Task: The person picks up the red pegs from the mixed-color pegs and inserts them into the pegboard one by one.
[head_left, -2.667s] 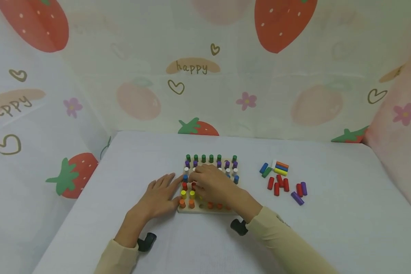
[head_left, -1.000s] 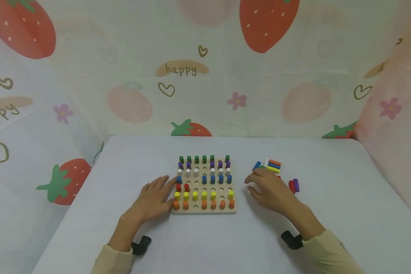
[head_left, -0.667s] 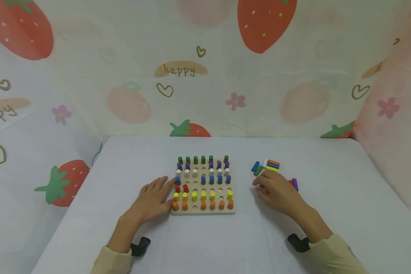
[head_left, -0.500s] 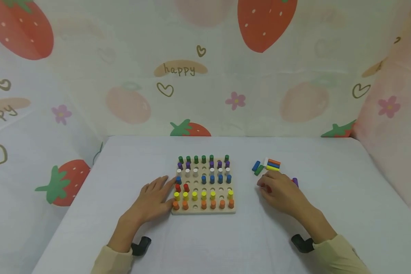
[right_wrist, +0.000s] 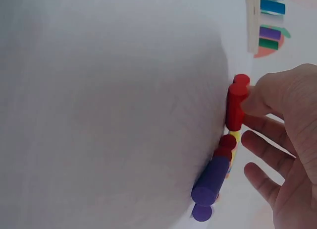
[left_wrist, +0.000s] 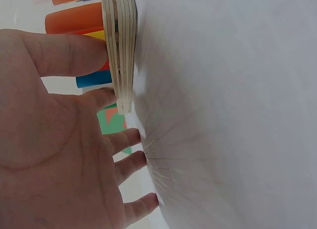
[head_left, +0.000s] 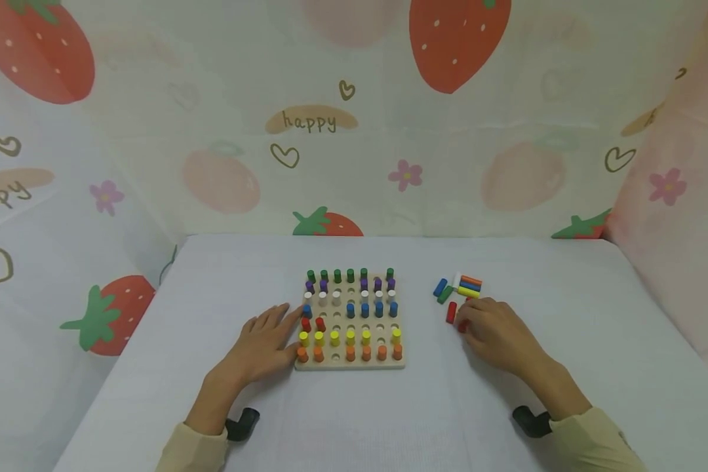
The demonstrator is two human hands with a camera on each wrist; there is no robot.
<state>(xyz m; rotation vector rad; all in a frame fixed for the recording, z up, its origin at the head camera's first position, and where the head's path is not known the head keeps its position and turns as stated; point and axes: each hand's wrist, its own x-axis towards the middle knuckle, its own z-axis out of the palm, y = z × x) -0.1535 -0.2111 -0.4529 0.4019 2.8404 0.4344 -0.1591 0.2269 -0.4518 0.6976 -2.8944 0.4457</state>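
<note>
A wooden pegboard (head_left: 354, 367) stands on the table with rows of coloured pegs upright in it and several bare holes. My left hand (head_left: 259, 351) lies flat with fingers spread; in the left wrist view its thumb and index fingertip touch the board's side edge (left_wrist: 121, 65). To the right of the board, my right hand (head_left: 504, 337) is low over the loose pegs. It pinches a red peg (right_wrist: 236, 115) between thumb and fingers, close to the tabletop. Another red peg (head_left: 451, 312) lies just left of its fingertips. The hand hides other loose pegs in the head view.
Beyond the right hand lie a blue peg (head_left: 440, 287), a green peg (head_left: 445, 294) and a group with a yellow peg (head_left: 469, 292) at its front. A purple peg (right_wrist: 210, 182) lies near the right hand. Patterned cloth walls enclose the white table (head_left: 354, 419).
My right hand has left the board, gone over to the loose pegs and slid a little farther right, uncovering one red peg. My left hand stays at the board's edge.
</note>
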